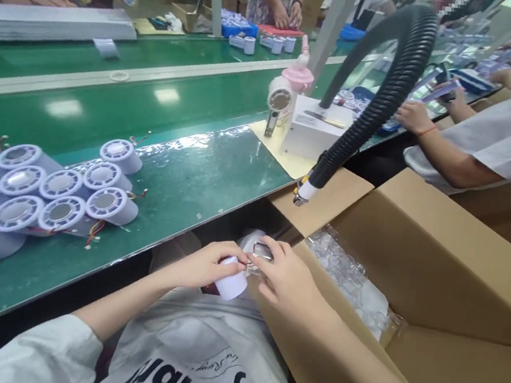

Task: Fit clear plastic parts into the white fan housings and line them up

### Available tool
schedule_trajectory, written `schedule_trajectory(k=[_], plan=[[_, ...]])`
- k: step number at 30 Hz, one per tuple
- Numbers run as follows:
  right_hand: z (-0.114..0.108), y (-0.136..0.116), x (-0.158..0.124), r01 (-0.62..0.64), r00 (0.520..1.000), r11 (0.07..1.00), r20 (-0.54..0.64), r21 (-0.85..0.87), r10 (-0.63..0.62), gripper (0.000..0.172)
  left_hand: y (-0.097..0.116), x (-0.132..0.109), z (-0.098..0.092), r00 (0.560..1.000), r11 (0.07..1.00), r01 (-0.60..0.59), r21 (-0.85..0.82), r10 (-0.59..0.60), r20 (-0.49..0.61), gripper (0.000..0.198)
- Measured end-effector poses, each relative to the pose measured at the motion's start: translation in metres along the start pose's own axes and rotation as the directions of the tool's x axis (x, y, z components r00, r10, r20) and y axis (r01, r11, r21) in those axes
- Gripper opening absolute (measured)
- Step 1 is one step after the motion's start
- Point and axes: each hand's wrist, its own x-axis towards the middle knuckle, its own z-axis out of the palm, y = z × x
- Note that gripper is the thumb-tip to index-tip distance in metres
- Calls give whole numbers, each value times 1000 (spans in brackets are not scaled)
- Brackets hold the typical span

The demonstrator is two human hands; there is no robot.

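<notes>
My left hand (207,265) is closed around a small white cylinder (232,282), held over my lap below the bench edge. My right hand (282,274) pinches a small shiny metal part (263,251) against the cylinder's upper end. Both hands meet just left of an open cardboard box (446,256). Inside the box lies a clear plastic bag of small transparent parts (348,277).
Several white round fan housings with wires (41,190) lie grouped on the green bench (200,177) at the left. A black corrugated hose (382,101) ends in a nozzle above the box flap. A pink-and-white fan (289,88) and white box stand behind. Other people work opposite and at the right.
</notes>
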Motion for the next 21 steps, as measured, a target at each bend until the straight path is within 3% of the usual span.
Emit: schedule_trajectory(k=[2, 5, 8, 10, 12, 15, 18, 20, 21], plan=[[3, -2, 9, -28, 997, 985, 81, 172, 14, 31, 3, -12, -2, 987, 979, -116, 170, 133, -88, 17], [0, -5, 17, -94, 991, 867, 125, 490, 37, 9, -1, -24, -4, 957, 960, -133, 247, 189, -221, 21], [-5, -12, 23, -147, 989, 741, 90, 655, 116, 25, -12, -27, -4, 912, 954, -175, 244, 251, -326, 56], [-6, -16, 26, -182, 978, 688, 57, 703, 201, 29, -19, -26, -4, 893, 930, -238, 281, 323, -313, 70], [-7, -16, 28, -204, 962, 634, 32, 746, 272, 30, -22, -24, -4, 897, 909, -290, 299, 367, -246, 70], [-8, -10, 27, -209, 942, 507, 34, 836, 333, 28, -20, -23, -3, 923, 931, -306, 198, 342, -179, 68], [-7, -3, 22, -170, 955, 399, 51, 901, 292, 20, -15, -23, -2, 950, 968, -249, -18, 240, -199, 66], [-5, 0, 16, -104, 978, 490, -1, 865, 208, 12, -14, -24, 0, 964, 958, -210, -194, 170, -203, 63], [-4, 0, 13, -59, 986, 575, -43, 816, 163, 21, -14, -24, 2, 968, 941, -196, -274, 142, -206, 62]])
